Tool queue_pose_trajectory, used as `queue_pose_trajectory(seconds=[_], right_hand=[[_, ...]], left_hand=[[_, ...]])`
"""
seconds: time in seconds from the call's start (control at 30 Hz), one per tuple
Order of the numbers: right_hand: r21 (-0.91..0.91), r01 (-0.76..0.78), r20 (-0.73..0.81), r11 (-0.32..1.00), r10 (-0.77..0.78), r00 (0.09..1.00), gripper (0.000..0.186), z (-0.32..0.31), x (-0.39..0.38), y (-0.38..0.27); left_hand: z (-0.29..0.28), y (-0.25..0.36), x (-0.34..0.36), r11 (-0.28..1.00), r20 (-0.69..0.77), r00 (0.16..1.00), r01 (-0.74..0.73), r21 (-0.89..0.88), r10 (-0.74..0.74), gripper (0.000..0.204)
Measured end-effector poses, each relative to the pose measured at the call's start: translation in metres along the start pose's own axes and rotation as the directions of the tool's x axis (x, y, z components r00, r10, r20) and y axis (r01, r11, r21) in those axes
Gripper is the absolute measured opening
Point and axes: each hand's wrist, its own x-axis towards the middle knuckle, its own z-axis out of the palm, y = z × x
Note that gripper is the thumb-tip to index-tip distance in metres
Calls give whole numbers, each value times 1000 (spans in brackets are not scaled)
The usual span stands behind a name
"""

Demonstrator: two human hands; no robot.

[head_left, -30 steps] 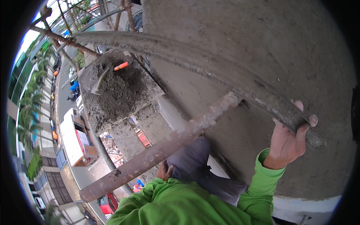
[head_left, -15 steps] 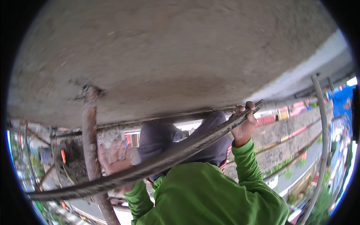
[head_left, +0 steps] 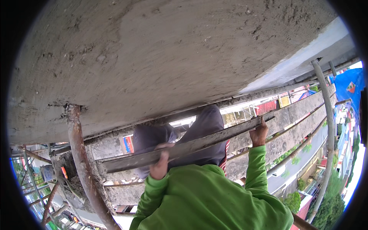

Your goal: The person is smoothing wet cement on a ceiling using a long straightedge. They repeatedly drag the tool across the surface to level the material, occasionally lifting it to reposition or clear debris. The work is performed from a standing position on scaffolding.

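A long, flat straightedge bar (head_left: 207, 143), grey and smeared with cement, lies across in front of my body, its right end tilted higher. My right hand (head_left: 260, 134) is closed around it near that end. My left hand (head_left: 160, 163), slightly blurred, grips it left of the middle, thumb on the near face and fingers behind. Beyond the bar rises a rough grey plastered wall (head_left: 153, 65), apart from it. My bent legs (head_left: 203, 126) show behind the bar.
Scaffold planks (head_left: 295, 111) with gaps between them run beneath me, high above a street (head_left: 287, 176). A rusty pole (head_left: 80, 153) stands at left, a grey pole (head_left: 327, 115) at right. An orange-handled tool (head_left: 64, 172) lies at far left; a blue tarp (head_left: 349, 84) hangs far right.
My left hand, open beside the bar before, has closed on it. The bar's left end has shifted right and up, clear of the rusty pole. The whole view has turned slightly.
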Motion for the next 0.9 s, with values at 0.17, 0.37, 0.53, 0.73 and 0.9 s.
queue_pose_trajectory(seconds=[0.17,0.37,0.53,0.73,0.9], right_hand=[[-708,190,130,680,-138,982,27,-35,30,8],[-385,16,-41,923,-34,999,21,57,47,29],[-376,7,-11,927,-12,1000,22,95,74,49],[-384,-23,-40,923,8,999,21,118,82,77],[-369,-19,-33,929,7,999,23,120,83,78]], left_hand=[[38,-15,42,931,-54,960,252,-264,-275,23],[-40,-32,93,877,-417,877,10,-480,-238,17],[-90,-15,111,921,-614,784,-166,-352,-93,18],[-131,-17,123,962,-708,705,-215,-170,32,19],[-134,-13,132,978,-755,655,-166,-124,16,20]])
